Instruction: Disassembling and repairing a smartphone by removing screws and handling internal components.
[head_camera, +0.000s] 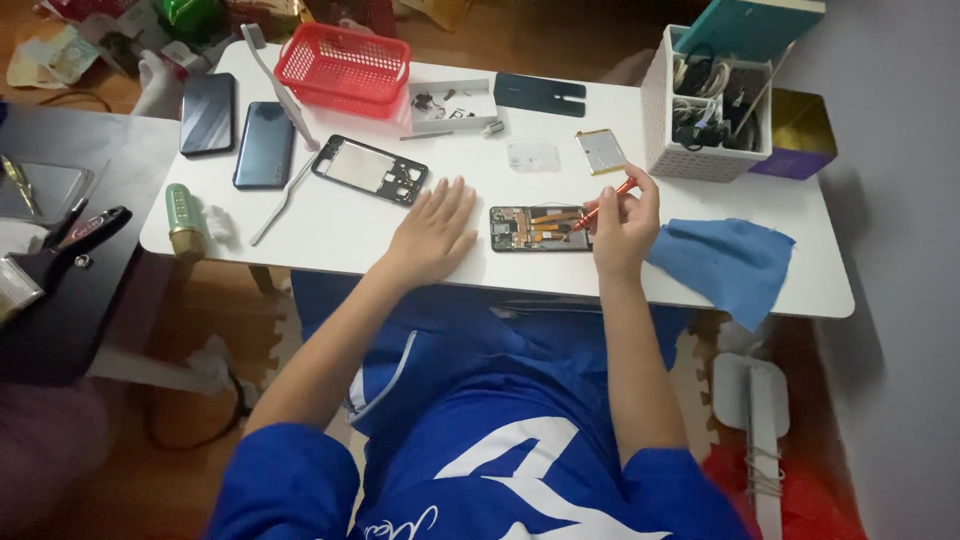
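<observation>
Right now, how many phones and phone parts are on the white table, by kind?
Closed phones: 2
Opened phone: 1, the right hand holds a red tool over it; the left hand lies flat beside it
Bare frame: 1
Dark back cover: 1
Battery: 1
Total: 6

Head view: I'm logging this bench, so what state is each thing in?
Opened phone: back off, insides showing.
Red tool: held in right hand, tip on the phone.
Left hand: flat on table, empty.
Blue cloth: crumpled.
Red basket: upright.
</observation>
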